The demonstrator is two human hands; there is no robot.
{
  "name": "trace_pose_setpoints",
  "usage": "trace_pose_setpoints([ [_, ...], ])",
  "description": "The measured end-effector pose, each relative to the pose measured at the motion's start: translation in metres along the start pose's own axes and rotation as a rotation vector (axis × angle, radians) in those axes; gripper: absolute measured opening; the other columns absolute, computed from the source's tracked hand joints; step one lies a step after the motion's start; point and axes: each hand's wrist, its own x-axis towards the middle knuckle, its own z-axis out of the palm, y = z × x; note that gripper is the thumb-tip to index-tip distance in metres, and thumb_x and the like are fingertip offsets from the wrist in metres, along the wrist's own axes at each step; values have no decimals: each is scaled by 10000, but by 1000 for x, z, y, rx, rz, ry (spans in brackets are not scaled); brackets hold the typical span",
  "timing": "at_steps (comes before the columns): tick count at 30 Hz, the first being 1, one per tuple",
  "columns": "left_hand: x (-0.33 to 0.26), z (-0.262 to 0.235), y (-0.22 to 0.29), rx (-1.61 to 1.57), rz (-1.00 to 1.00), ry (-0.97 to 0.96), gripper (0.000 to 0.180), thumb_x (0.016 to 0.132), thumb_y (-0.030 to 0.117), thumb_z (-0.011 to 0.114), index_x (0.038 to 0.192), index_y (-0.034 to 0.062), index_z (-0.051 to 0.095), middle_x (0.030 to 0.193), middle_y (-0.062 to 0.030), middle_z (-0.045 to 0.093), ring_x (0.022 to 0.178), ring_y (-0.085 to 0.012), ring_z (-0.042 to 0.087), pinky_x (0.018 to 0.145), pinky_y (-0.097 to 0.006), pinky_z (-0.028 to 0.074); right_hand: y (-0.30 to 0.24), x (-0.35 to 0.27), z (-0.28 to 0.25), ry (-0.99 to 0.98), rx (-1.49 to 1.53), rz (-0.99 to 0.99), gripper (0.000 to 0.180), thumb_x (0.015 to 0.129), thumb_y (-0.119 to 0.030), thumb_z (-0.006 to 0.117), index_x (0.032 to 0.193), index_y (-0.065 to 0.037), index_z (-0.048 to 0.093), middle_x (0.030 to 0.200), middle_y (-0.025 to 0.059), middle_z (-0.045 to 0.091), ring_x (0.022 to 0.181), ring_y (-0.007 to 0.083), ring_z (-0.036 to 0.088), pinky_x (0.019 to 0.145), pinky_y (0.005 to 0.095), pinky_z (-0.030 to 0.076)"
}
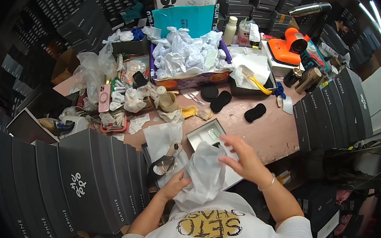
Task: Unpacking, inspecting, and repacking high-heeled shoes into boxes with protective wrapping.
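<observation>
A crumpled white translucent wrapping sheet [206, 171] is bunched up close to my body. My left hand [175, 185] is closed on its lower left edge. Beside the sheet's upper right side my right hand [244, 160] hovers with thumb and fingers apart, holding nothing. What the sheet covers, if anything, is hidden. Left of it, a shoe [168, 162] with a black strap and a metal buckle lies on white paper [163, 137]. Just beyond the sheet is an open, grey-edged box [194, 138] with a small pale green-and-white packet [213, 133] inside.
Stacks of dark shoeboxes flank me at left [88, 178] and right [333, 110]. Across the pink table [276, 136] stands a purple box [190, 76] of crumpled paper. An orange device [284, 52] is at the back right. Black pads [255, 112] lie mid-table.
</observation>
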Motion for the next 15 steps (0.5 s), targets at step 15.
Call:
trace_pose_setpoints([
  [15,-12,3,-67,-567,-18,569,348,988,342,484,1008,17,606,949,-49,650,830,-144,640,719,-290,522,80,-72,5,-113,1298,687,559,989,-366,430,1392,15,359,1372,120,477,1266,229,465,1063,378,367],
])
